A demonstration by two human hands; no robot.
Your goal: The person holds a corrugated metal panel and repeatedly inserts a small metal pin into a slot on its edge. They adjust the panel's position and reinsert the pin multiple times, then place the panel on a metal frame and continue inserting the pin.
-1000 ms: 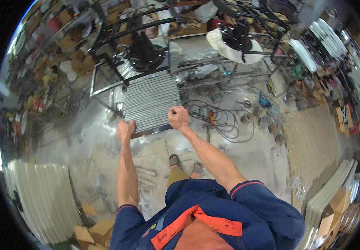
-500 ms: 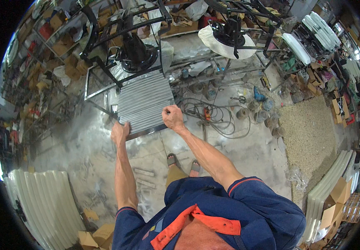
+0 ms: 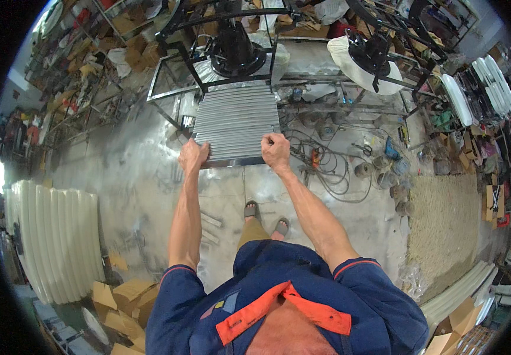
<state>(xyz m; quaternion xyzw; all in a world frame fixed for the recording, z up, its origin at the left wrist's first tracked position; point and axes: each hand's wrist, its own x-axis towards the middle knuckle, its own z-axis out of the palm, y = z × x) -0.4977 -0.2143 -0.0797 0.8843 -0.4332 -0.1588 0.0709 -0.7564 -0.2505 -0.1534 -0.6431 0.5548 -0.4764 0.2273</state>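
A ribbed grey panel [image 3: 237, 121] with a dark front edge lies between my hands. Its far end meets a black metal frame [image 3: 237, 81] below a black pedestal [image 3: 232, 50] with a round base. At the panel's near left corner, my left hand [image 3: 192, 157] is closed round the edge, thumb on the ribbed top. My right hand [image 3: 275, 152] is curled closed at the near right corner, and its palm side is hidden. Both arms reach forward, nearly straight.
Tangled cables [image 3: 332, 168] lie on the floor to the right, beside several tins [image 3: 379, 171]. A second black frame on a pedestal [image 3: 376, 53] stands far right. White ribbed pads [image 3: 54, 236] are at left, above cardboard boxes [image 3: 128, 296]. A speckled mat [image 3: 444, 219] lies at right.
The view has turned, so the scene shifts right and the panel looks straighter and higher in the picture. Both hands stay at the same two corners of the panel.
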